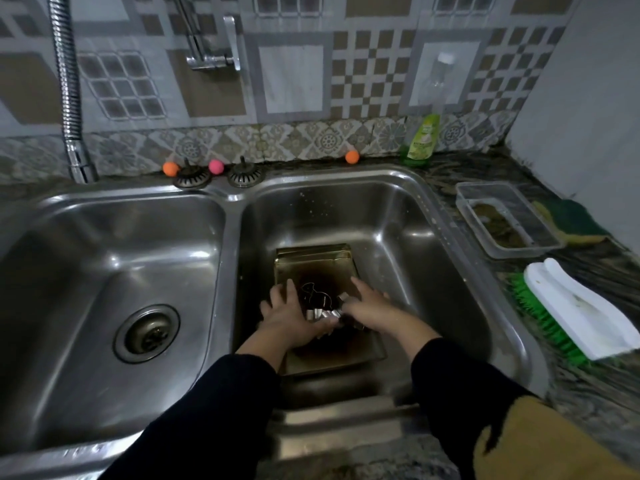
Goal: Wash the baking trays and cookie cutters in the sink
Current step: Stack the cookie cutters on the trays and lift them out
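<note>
Gold-coloured baking trays (313, 259), stacked and stained dark, lie on the bottom of the right sink basin (398, 216). An animal-shaped metal cookie cutter (317, 296) rests in the top tray. My left hand (289, 315) and my right hand (369, 308) are both down in the tray, fingers spread, on either side of several small shiny cookie cutters (323, 314). The hands touch or gather these cutters; whether either one grips them is hidden.
The left basin (104, 258) has an open drain. A flexible tap hose (67, 81) hangs at back left. Two drain strainers (218, 174) and small balls sit on the back rim. Dish soap (419, 140), a plastic container (505, 220), sponge (571, 220) and green scrub brush (571, 313) are on the right counter.
</note>
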The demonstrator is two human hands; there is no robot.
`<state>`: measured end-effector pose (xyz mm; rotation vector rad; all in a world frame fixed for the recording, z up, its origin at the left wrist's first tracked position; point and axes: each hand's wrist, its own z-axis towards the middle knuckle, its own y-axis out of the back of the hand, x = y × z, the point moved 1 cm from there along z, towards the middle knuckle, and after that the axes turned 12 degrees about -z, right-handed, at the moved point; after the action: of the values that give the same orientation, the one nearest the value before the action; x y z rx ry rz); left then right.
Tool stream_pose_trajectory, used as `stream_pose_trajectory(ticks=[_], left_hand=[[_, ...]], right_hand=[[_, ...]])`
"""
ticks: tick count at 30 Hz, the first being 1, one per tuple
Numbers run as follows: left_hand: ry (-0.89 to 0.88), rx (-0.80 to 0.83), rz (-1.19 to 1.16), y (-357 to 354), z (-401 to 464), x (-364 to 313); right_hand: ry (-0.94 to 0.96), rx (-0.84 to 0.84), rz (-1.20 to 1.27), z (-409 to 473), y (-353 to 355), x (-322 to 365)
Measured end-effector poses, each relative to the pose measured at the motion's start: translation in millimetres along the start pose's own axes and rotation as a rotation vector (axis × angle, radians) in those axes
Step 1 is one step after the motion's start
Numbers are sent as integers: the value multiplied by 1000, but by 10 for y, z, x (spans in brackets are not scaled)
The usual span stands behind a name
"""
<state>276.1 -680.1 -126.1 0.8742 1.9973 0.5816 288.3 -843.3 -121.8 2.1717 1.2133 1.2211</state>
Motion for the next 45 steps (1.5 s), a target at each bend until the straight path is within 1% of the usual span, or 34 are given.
stream_pose_trajectory(ticks=[2, 3, 6, 8, 10, 15, 20, 23, 26, 32, 34, 37, 45], left_hand=[[84, 2, -142, -7, 54, 19], [120, 7, -206, -18, 87, 27], [187, 27, -364, -67, 200, 40], [233, 11, -453, -94, 276, 60], [249, -1, -493, -118, 331, 80], [248, -30, -480, -138, 355, 77], [234, 6, -611, -97, 371, 116], [206, -9, -652, -97, 304, 117], [171, -24, -614, -89, 201, 65], [16, -96, -473, 61, 30, -60], [-57, -123, -473, 108, -40, -104], [-151, -166, -556, 169, -136, -174], [-381, -259, -916, 425, -559, -554]], right_hand=[[-44, 5, 199, 70, 1, -55], [-57, 15, 260, 99, -4, -75], [-73, 35, 322, 186, -32, -104], [-69, 32, 361, 248, -57, -90], [-62, 29, 417, 294, -80, -69], [-36, 30, 503, 353, -99, -128], [-38, 75, 535, 350, -105, -166], [-9, 44, 545, 293, -103, -143], [22, -36, 530, 234, -64, -92], [91, -182, 458, 8, 93, 10], [117, -244, 405, -83, 175, 63], [182, -352, 331, -220, 330, 168], [306, -610, 37, -795, 959, 708]])
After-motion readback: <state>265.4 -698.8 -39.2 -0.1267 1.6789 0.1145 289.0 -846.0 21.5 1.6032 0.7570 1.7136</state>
